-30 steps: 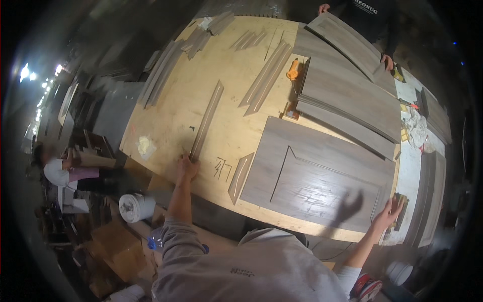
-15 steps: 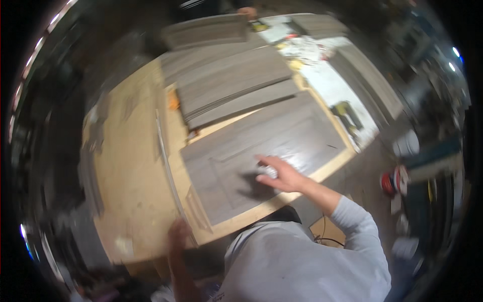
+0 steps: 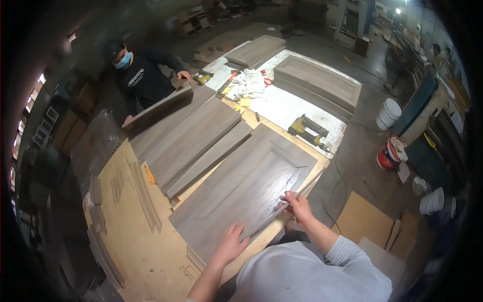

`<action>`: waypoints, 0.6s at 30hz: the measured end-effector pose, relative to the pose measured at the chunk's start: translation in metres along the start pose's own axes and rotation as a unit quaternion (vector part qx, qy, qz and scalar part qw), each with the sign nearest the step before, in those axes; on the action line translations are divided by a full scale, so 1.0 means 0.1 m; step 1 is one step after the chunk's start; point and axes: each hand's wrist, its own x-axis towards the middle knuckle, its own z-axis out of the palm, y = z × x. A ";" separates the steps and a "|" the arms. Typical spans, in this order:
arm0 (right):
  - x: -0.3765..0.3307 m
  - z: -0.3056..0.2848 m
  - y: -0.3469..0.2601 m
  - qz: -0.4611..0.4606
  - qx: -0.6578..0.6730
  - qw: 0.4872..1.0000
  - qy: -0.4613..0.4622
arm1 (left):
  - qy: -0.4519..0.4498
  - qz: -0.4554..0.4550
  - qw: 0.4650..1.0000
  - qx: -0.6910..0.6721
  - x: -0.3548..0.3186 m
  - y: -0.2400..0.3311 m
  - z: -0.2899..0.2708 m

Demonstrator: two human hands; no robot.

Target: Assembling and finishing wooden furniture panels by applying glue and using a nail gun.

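A grey wood-grain door panel (image 3: 241,181) lies before me on the pale plywood tabletop (image 3: 131,251), a rectangular outline marked on its face. My right hand (image 3: 298,206) pinches a long thin wood strip (image 3: 308,185) just above the panel's near edge. The strip slants from the panel's right corner down toward my left hand (image 3: 231,245). That hand is slightly blurred, its fingers stretched out over the panel's near edge by the strip's lower end. Whether it touches the strip, I cannot tell. Short strips (image 3: 195,257) lie beside the panel's left corner.
Stacked panels (image 3: 196,141) lie beyond mine; a masked co-worker (image 3: 146,75) holds another panel (image 3: 163,108) there. On the white board (image 3: 282,108) lie a green nail gun (image 3: 308,132), a hammer (image 3: 227,83) and framed panels (image 3: 317,83). Buckets (image 3: 388,115) stand on the floor at right.
My view has swung round. My right hand has left the panel's middle and now grips a thin strip. The left hand has come from the table's front edge onto the panel's near edge.
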 end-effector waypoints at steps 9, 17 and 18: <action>0.34 -0.07 0.14 0.172 0.071 0.981 0.060 | 0.169 0.232 0.853 0.435 1.07 0.24 0.53; 0.82 -0.73 0.11 0.086 -0.227 0.970 -0.005 | 0.154 0.136 0.949 0.239 1.16 0.09 0.60; 0.87 -0.90 0.07 0.061 -0.319 0.946 -0.005 | 0.149 0.132 0.951 0.237 1.16 0.08 0.62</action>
